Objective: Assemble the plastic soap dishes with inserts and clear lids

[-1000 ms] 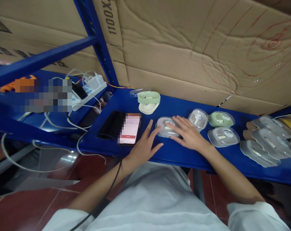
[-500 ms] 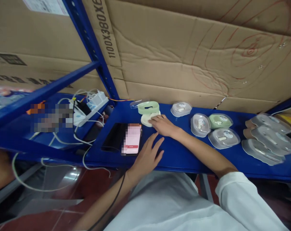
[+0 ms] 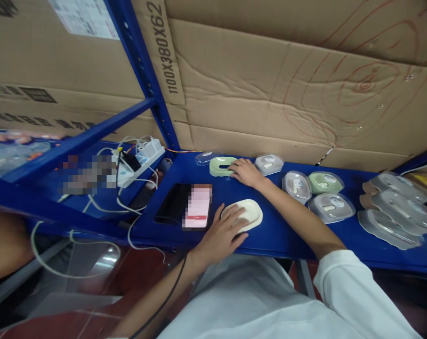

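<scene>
My left hand [image 3: 224, 231] lies on a cream oval dish [image 3: 254, 210] near the front of the blue table, its fingers spread over the dish's left part. Farther back, my right hand [image 3: 247, 172] has its fingers curled at the right end of a green oval ring-shaped part [image 3: 217, 172] with a dark slot-like opening. Those fingers hide that end of the part. Behind it, against the cardboard, sits a clear oval lid [image 3: 205, 159]. A phone [image 3: 198, 207] with its screen lit lies left of my left hand.
Several oval boxes with clear covers stand to the right, including a white one [image 3: 269, 165] and a green one [image 3: 326, 182]. Stacked clear lids [image 3: 398, 202] lie at the far right. A power strip [image 3: 142, 160] with cables is left, beside a blue post [image 3: 142, 66]. Cardboard [image 3: 234, 80] forms the back.
The cream dish has come forward from beside the green part to under my left hand. My right hand has shifted from the dish to the green part.
</scene>
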